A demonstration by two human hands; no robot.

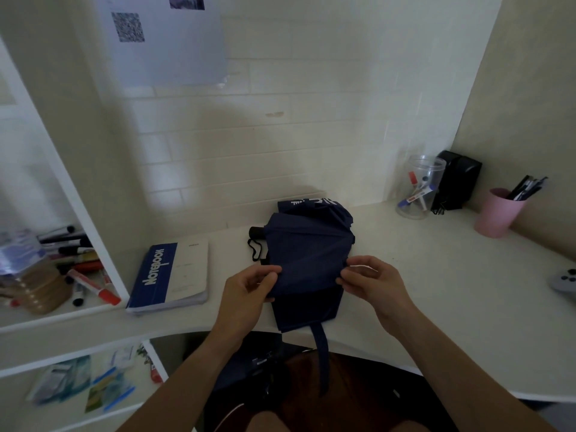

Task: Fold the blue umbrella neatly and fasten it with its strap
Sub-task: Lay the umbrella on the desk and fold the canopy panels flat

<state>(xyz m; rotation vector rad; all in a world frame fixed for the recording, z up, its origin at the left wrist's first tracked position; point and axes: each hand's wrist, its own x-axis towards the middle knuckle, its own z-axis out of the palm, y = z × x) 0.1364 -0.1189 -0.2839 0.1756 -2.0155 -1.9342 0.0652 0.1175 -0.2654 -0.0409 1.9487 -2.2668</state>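
A white tabletop [420,275] ran along a wall of pale tiles, with a white shelf unit [93,232] on the left. The collapsed dark blue fabric umbrella [307,254] lay near the tabletop's front edge, directly before the person. Its canopy was loosely bunched and creased into uneven pleats, with white lettering visible on the far fold. A black handle [258,232] with a black wrist loop [256,249] protruded at its left side. The dark blue fastening strap [321,357] hung unfastened over the tabletop's front edge.

The left hand [249,291] pinched the canopy's left edge between thumb and fingers. The right hand [372,282] pinched the right edge likewise, fingers curled on the fabric.

A blue-and-white notebook [173,275] lay to the left of the umbrella, apart from it. At the far right stood a clear plastic jar of markers [419,188], a black box-shaped object [458,179] and a pink cup of pens [498,213]. Markers [78,263] lay scattered on the shelf.
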